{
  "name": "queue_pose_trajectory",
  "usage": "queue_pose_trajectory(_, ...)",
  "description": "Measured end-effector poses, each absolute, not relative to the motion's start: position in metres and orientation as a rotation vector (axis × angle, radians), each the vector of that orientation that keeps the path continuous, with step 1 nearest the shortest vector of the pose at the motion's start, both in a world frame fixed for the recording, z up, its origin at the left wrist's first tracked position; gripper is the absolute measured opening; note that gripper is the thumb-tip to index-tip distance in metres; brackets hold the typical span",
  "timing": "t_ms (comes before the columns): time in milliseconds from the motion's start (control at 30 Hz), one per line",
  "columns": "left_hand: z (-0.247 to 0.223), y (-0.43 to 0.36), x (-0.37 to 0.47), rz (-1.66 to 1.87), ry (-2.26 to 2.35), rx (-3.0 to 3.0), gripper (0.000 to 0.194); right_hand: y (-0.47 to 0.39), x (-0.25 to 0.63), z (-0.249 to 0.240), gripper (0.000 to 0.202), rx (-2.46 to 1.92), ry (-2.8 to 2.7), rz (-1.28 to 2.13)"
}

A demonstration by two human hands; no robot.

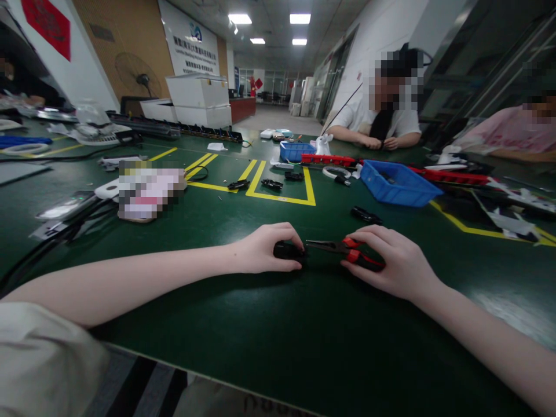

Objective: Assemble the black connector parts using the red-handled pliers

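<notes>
My left hand (pixel 271 249) is closed around a small black part (pixel 287 250), held between thumb and fingers just above the green table (pixel 217 324). My right hand (pixel 393 260) grips long-nose pliers (pixel 332 247) by their red and black handles. The jaws point left, and their tip is at the right end of the black part; whether they touch it I cannot tell. Another black part (pixel 366 215) lies beyond my right hand. Farther off, small black pieces (pixel 271 184) lie in and beside a yellow taped box.
Blue bins (pixel 399 185) and red strips (pixel 330 160) stand at the back right. A phone (pixel 152 194) and black cables (pixel 65 231) lie on the left. Across the table sits a person (pixel 382 110), with another in pink (pixel 516 130) at the far right.
</notes>
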State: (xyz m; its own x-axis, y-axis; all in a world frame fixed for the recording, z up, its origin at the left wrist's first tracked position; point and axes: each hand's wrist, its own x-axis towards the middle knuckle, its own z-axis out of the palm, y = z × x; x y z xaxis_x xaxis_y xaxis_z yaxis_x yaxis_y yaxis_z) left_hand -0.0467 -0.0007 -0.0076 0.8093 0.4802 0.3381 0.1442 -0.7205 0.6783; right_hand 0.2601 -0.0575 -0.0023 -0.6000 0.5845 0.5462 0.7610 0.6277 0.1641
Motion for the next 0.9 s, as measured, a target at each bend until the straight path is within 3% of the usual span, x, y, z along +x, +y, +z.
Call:
queue_pose_trajectory(467, -0.0078, -0.0002, -0.0466, 0.670, 0.458, 2.349, 0.024, -0.0619, 0.2522, -0.0026, 0.035, -1.014, -2.426, -0.583)
queue_pose_trajectory(900, -0.0035, -0.0011, -0.0466, 0.662, 0.427, 2.316, 0.025, -0.0623, 0.2515, -0.0018, 0.030, -1.059, -2.444, -0.383)
